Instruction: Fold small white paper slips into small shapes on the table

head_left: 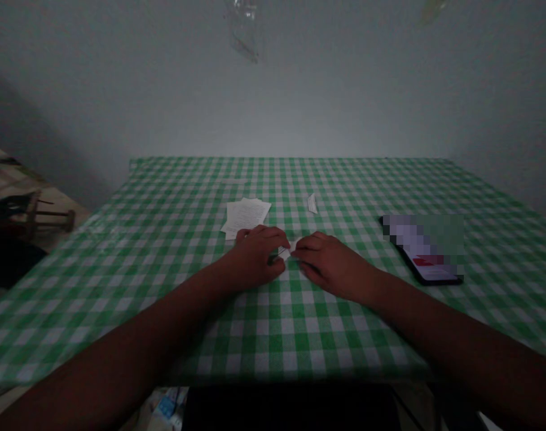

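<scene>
My left hand (256,256) and my right hand (329,264) meet at the middle of a table under a green and white checked cloth (165,251). Both hands have curled fingers pinching a small white piece of paper (291,248) between them, low over the cloth. A small stack of printed white sheets (246,215) lies just beyond my left hand. A little folded white paper scrap (312,203) lies beyond my right hand.
A phone (423,250) with a lit screen lies on the cloth to the right of my right hand. A pale wall rises right behind the table's far edge. Wooden furniture (35,215) stands on the floor at the left.
</scene>
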`<state>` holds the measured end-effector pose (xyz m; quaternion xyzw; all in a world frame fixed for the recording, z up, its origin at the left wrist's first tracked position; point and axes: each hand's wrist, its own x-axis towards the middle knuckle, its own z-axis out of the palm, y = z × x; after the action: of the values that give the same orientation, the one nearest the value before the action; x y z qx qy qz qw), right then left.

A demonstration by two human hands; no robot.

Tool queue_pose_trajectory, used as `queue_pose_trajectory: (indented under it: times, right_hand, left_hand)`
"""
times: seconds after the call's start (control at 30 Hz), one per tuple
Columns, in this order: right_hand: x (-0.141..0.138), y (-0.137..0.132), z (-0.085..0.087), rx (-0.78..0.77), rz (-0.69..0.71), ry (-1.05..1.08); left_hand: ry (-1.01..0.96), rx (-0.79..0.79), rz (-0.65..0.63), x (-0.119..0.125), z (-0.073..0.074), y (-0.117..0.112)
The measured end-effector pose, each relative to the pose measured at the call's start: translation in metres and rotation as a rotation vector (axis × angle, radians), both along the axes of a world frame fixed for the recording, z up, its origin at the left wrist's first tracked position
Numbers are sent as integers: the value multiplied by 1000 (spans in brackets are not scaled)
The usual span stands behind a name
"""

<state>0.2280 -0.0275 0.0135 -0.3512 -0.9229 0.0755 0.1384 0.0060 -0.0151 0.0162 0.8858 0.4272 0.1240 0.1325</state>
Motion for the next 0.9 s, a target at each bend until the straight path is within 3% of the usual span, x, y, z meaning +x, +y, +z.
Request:
queue_pose_trajectory:
  times: [0.27,0.6,0.9]
  right_hand:
    - [8,3,2,5,-81,-110]
    - [9,0,2,44,-184,-230]
    - [8,1,2,48,-180,-258]
  left_hand:
    - [-35,3,12,-2,-9,8]
    - [12,31,-26,-2,-8,7]
    - [22,42,-47,-2,-7,7]
